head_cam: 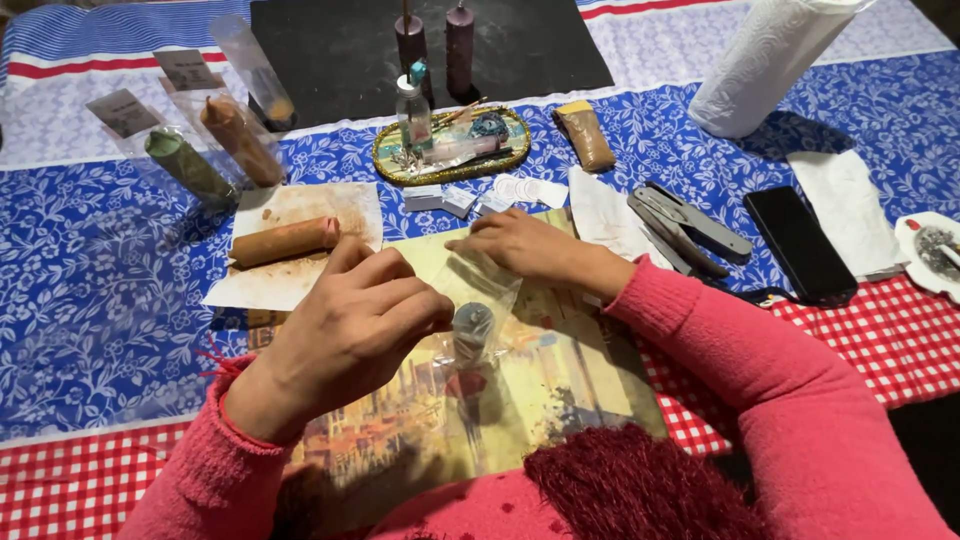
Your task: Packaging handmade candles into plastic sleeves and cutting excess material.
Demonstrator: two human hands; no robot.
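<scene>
The table is covered with a blue cloth with white flowers [90, 300], and along its near edge a red and white checked cloth [900, 340] lies. On the middle of the near edge rests a picture sheet [520, 400] in yellow and brown colours, which serves as a work mat.

Over this sheet the left hand [345, 335] is closed, fingers pinched together on the near end of a clear plastic bag [480, 300]. The right hand [525, 245] presses the far end of the same bag with its fingers together, flat on it; so the bag is kept stretched between both hands. Inside the bag a dark grey candle [470, 335] stands out towards the camera, probably held in place by this tension.

To the left, a brown candle [285, 240] lies on a stained paper [300, 215], which seems to protect the cloth. Near the far left corner 2 bagged candles, a green one [190, 165] and a brown one [240, 140], lie side by side. At the right edge are a grey stapler [690, 225], a black phone [800, 245] and a paper towel roll [765, 60].
</scene>
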